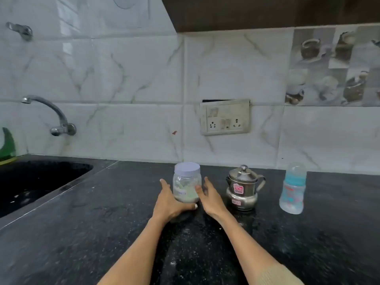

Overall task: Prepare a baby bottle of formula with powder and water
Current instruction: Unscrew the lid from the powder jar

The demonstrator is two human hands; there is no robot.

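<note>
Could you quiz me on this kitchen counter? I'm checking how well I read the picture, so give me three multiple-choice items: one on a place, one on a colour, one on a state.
1. What stands between the powder jar and the baby bottle?
A. a steel pot with a lid
B. a glass mug
C. a plate

2. What colour is the jar's lid?
A. red
B. pale lilac-white
C. black

3. How are the hands at the jar?
A. both flat on the counter, far from it
B. one on each side of it, fingers open
C. one lifting its lid off

Answers:
1 A, the lidded steel pot stands between them on the black counter.
2 B, the lid looks pale lilac-white.
3 B, the left hand and right hand flank the jar, its lid on.
</note>
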